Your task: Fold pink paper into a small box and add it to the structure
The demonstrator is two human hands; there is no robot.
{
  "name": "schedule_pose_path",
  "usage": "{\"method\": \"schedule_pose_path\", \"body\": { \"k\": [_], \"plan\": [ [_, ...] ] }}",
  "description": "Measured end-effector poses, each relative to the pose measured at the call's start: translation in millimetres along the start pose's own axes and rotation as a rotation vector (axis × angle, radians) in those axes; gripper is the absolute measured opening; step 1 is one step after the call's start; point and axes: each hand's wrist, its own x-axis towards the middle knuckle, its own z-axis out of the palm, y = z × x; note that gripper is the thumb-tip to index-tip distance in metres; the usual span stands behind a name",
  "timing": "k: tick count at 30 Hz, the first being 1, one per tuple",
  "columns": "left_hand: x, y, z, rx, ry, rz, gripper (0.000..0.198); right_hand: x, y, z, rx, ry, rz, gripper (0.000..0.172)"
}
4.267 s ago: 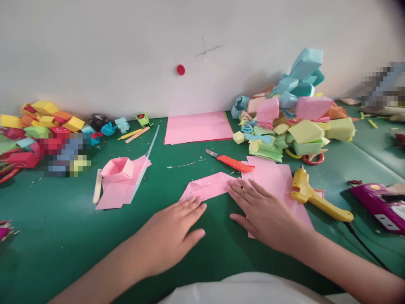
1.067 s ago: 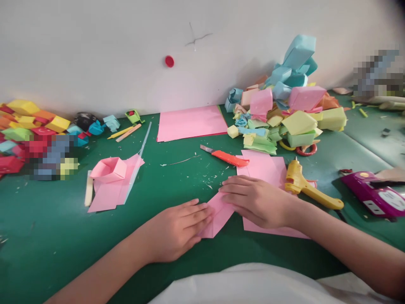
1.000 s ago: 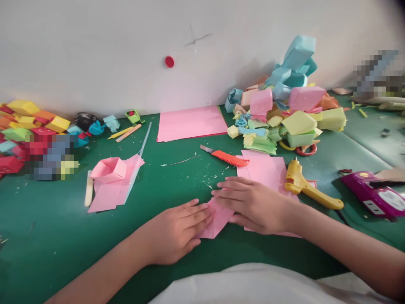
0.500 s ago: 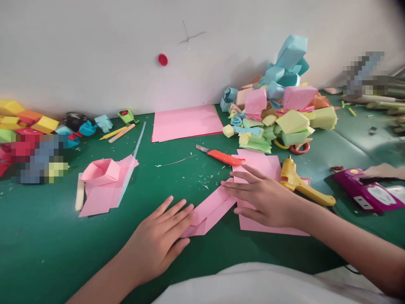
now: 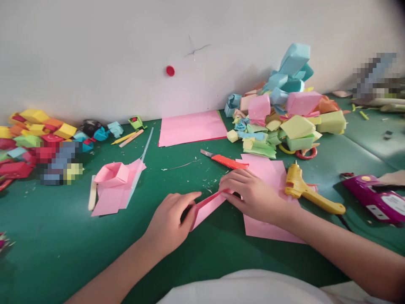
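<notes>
A folded strip of pink paper [image 5: 207, 205] is lifted off the green table [image 5: 57, 245] between my two hands. My left hand [image 5: 169, 221] pinches its near end, fingers curled. My right hand [image 5: 253, 194] pinches the far end with closed fingertips and rests over a flat pink sheet [image 5: 268, 219]. An orange utility knife [image 5: 226, 160] lies just beyond my right hand. A yellow glue gun [image 5: 308, 194] lies to its right.
A pink paper box [image 5: 112, 174] sits on pink sheets at left, beside a wooden stick [image 5: 92, 192]. A stack of pink paper [image 5: 191, 128] lies by the wall. Piles of folded coloured boxes stand at back right [image 5: 291, 118] and far left [image 5: 34, 131]. A purple device [image 5: 373, 200] is at right.
Both hands went from lying flat on the pink strip to pinching its ends. The strip has come up off the table, on edge between them.
</notes>
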Motion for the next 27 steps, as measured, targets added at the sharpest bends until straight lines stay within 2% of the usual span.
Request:
{"method": "schedule_pose_path", "body": {
  "k": [4, 11, 20, 27],
  "plan": [
    [1, 0, 2.9, -0.015, 0.008, 0.046, 0.033, -2, 0, 3, 0.009, 0.005, -0.025, 0.017],
    [1, -2, 5.1, 0.017, 0.013, 0.142, 0.041, -9, -4, 6, -0.141, -0.028, -0.123, 0.036],
    [-3, -1, 9.4, 0.130, 0.030, 0.175, 0.041, -20, -25, 15, -0.371, -0.105, -0.069, 0.055],
    [-7, 4, 2.2, 0.083, -0.046, 0.207, 0.043, -21, -26, 18, -0.385, -0.123, -0.052, 0.057]
  ]
}}
